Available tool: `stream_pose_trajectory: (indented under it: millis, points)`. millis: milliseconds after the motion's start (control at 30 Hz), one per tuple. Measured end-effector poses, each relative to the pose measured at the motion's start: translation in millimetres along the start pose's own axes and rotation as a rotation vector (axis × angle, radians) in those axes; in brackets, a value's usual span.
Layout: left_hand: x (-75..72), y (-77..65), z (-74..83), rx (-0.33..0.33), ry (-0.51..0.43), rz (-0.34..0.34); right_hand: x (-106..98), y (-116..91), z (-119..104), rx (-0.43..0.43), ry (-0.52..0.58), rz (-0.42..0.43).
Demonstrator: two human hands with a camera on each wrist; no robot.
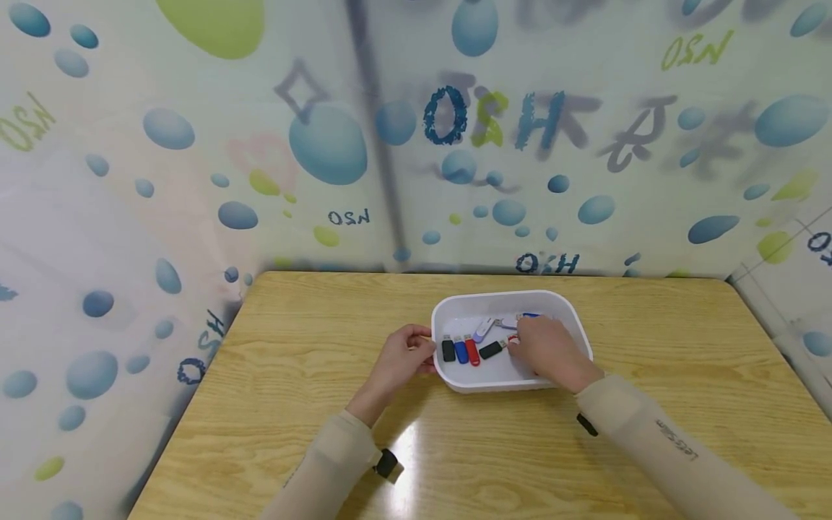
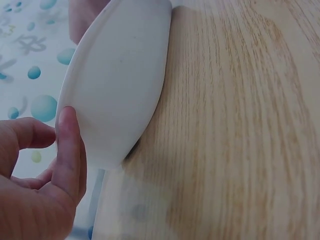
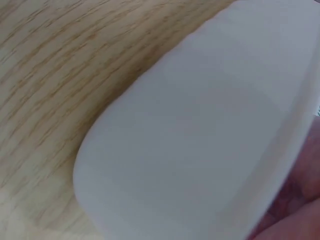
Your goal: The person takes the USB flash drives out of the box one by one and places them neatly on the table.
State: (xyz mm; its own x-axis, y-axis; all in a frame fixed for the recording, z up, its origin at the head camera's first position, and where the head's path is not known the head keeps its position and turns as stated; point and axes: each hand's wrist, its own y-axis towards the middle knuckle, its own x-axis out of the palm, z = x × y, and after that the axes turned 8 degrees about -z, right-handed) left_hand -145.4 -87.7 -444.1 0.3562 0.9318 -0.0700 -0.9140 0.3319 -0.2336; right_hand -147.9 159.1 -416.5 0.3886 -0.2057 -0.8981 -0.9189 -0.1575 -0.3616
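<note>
A white plastic tray (image 1: 507, 386) stands on the table with several USB flash drives in it. My left hand (image 1: 406, 354) pinches its left rim between thumb and fingers; the left wrist view shows the hand (image 2: 47, 185) at the tray's outer wall (image 2: 115, 75). Inside the tray, my right hand (image 1: 549, 350) has curled fingers at a small red-and-white USB drive (image 1: 513, 338), mostly hidden by them. To its left lie a black drive (image 1: 490, 350), a red one (image 1: 472, 352), a blue one (image 1: 461, 352), another black one (image 1: 448, 350) and a white-and-violet one (image 1: 484, 330).
Beyond the right hand, a blue drive (image 1: 531, 315) and a silver-coloured one (image 1: 507, 324) lie near the tray's back wall. The wooden table (image 1: 312, 339) ends against a patterned cloth backdrop (image 1: 416, 195). In the right wrist view, the tray wall (image 3: 190, 125) hides most of the hand.
</note>
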Motion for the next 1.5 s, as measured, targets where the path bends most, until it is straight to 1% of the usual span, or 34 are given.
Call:
stream_pose_trajectory:
  millis: [133, 233, 367, 500, 600, 733, 967, 1133, 1200, 1333, 1500]
  points:
    - [-0.3, 1.1, 1.4, -0.004, -0.002, 0.002, -6, -5, 0, 0.012, 0.044, 0.021]
    - [-1.1, 2.3, 2.3, -0.017, 0.008, 0.001, -12, -13, 1, 0.008, 0.091, 0.035]
    - [-1.5, 2.3, 6.0, -0.040, 0.020, -0.006, -20, -25, 4, 0.002, 0.118, 0.075]
    - [0.9, -4.3, 18.9, -0.045, 0.027, -0.017, -31, -38, 11, -0.003, 0.123, 0.121]
    - [3.5, -10.6, 29.2, -0.036, 0.024, -0.023, -38, -51, 17, -0.020, 0.128, 0.160]
    - [4.9, -13.9, 33.3, -0.020, 0.020, -0.025, -46, -67, 27, -0.030, 0.140, 0.197]
    - [5.0, -10.9, 29.4, -0.025, 0.026, -0.020, -51, -87, 46, 0.011, 0.166, 0.204]
    - [2.0, 0.5, 12.6, -0.033, 0.021, -0.018, -49, -100, 61, 0.045, 0.159, 0.215]
    - [0.9, 5.3, 5.9, -0.033, 0.014, -0.014, -47, -105, 68, 0.047, 0.149, 0.235]
    - [2.0, 8.3, 3.7, -0.023, 0.022, -0.008, -46, -116, 81, 0.050, 0.139, 0.260]
    - [1.6, 10.0, 3.4, -0.033, 0.044, 0.015, -41, -124, 93, 0.063, 0.146, 0.248]
